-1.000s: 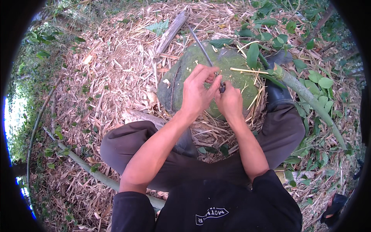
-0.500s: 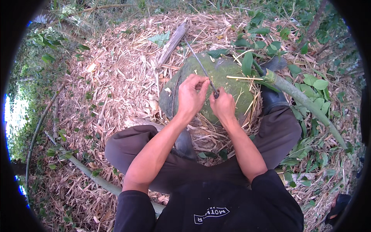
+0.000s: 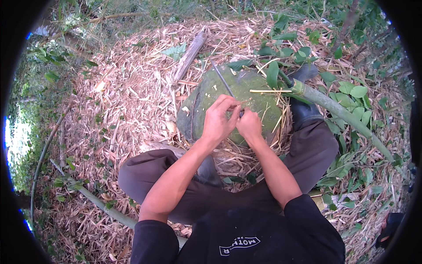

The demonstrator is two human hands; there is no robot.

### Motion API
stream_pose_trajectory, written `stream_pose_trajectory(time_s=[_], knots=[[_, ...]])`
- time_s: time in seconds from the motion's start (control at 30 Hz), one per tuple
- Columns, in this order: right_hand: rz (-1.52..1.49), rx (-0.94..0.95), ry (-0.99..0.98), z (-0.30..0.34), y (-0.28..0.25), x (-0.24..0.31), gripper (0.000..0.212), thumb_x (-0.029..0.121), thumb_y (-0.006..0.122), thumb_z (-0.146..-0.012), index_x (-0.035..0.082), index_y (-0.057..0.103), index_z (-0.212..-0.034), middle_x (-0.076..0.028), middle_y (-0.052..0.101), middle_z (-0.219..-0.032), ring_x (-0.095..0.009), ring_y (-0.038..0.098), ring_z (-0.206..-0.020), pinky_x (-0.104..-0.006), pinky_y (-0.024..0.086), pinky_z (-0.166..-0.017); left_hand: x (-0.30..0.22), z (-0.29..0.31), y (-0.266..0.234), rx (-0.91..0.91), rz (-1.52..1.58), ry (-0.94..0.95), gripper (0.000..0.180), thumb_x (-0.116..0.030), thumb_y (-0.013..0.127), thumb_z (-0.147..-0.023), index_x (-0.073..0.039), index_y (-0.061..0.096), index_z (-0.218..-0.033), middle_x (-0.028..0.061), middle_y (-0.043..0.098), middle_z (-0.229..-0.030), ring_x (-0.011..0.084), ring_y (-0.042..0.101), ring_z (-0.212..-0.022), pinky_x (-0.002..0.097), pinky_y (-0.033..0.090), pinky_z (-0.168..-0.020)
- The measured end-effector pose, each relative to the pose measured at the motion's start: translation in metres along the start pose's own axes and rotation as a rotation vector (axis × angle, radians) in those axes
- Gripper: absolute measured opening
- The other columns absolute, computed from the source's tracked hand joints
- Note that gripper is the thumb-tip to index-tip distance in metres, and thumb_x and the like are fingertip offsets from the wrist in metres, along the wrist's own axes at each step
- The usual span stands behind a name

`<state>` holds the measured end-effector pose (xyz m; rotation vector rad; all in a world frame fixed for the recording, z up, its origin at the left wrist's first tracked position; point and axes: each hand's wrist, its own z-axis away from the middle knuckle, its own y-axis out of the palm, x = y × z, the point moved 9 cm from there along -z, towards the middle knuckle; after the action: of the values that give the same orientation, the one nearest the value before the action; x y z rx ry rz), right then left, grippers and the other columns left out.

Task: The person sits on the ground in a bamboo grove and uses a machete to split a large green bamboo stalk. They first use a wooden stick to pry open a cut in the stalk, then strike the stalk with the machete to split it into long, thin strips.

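The knife (image 3: 223,80) lies near the middle of the frame, over a mossy stone (image 3: 251,81). Its long axis runs at a slant: the tip points to the upper left, and the handle end comes down to the lower right, into the right hand (image 3: 249,125). That hand is closed around the handle, with only a small dark bit showing at the top of the fist. The left hand (image 3: 217,121) is just beside it, on the left of the frame, its thumb and fingertips drawn together close by the lower end of the blade. So the right hand is the nearer to the handle, the left to the blade, and most of the blade reaches beyond both.

A pale thin stick (image 3: 269,91) lies to the right of the blade, apart from both hands, near the cut end of a green stem (image 3: 343,111).

The left fingers and knuckles cover the lower blade, so I cannot tell whether they pinch some small piece or touch the steel. Most of the handle is hidden. The stone's near edge is partly behind the hands and wrists.
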<state>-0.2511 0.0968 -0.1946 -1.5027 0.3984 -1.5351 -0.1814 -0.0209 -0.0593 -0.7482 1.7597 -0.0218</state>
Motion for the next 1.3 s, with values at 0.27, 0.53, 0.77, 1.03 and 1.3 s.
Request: stream_pose_trajectory(time_s=[0.27,0.53,0.77,1.03,1.3], knots=[[-0.042,-0.128,-0.301,-0.014,0.025,-0.024,0.027,0.023,0.063,-0.088,-0.003,0.071,-0.084,-0.027,0.069,-0.074,-0.047,0.071,-0.073,-0.0541,0.058,-0.066,-0.006,-0.015,0.031,0.164,-0.144,0.045,0.033,-0.003,0.076,-0.086,-0.005,0.073,-0.119,0.0106,0.062,-0.091,0.024,0.063,-0.082,0.0349,0.052,-0.075],[-0.035,-0.045,-0.036,-0.004,0.028,-0.024,0.022,0.015,0.06,-0.084,-0.002,0.072,-0.089,-0.025,0.073,-0.086,-0.039,0.075,-0.081,-0.0516,0.061,-0.073,0.004,0.005,0.049,0.273,-0.23,0.078,0.02,0.001,0.066,-0.094,0.004,0.072,-0.112,0.0161,0.064,-0.098,0.0279,0.063,-0.088,0.0368,0.052,-0.078],[-0.249,0.032,0.024,0.004,-0.011,-0.018,0.026,0.005,0.066,-0.079,-0.008,0.069,-0.101,-0.027,0.073,-0.097,-0.042,0.074,-0.093,-0.052,0.06,-0.079,0.022,-0.004,0.015,0.145,-0.269,-0.027,0.025,-0.01,0.055,-0.106,0.006,0.069,-0.119,0.0117,0.062,-0.103,0.0188,0.059,-0.091,0.0323,0.047,-0.071],[-0.371,-0.183,0.023,-0.054,-0.072,-0.013,0.04,0.021,0.067,-0.086,-0.007,0.058,-0.115,-0.032,0.068,-0.101,-0.046,0.07,-0.096,-0.0557,0.058,-0.08,0.038,-0.041,-0.032,0.01,-0.276,-0.089,0.039,-0.023,0.054,-0.109,0.002,0.062,-0.138,0.0134,0.06,-0.122,0.0216,0.061,-0.089,0.034,0.052,-0.083],[-0.506,-0.283,-0.081,-0.032,-0.197,-0.025,0.048,0.033,0.079,-0.088,-0.002,0.069,-0.119,-0.013,0.074,-0.09,-0.018,0.069,-0.075,-0.0352,0.055,-0.071,0.068,-0.071,-0.043,-0.076,-0.15,-0.389,0.036,-0.023,0.062,-0.102,0.001,0.065,-0.128,0.0165,0.068,-0.125,0.0207,0.063,-0.106,0.0371,0.053,-0.091]])
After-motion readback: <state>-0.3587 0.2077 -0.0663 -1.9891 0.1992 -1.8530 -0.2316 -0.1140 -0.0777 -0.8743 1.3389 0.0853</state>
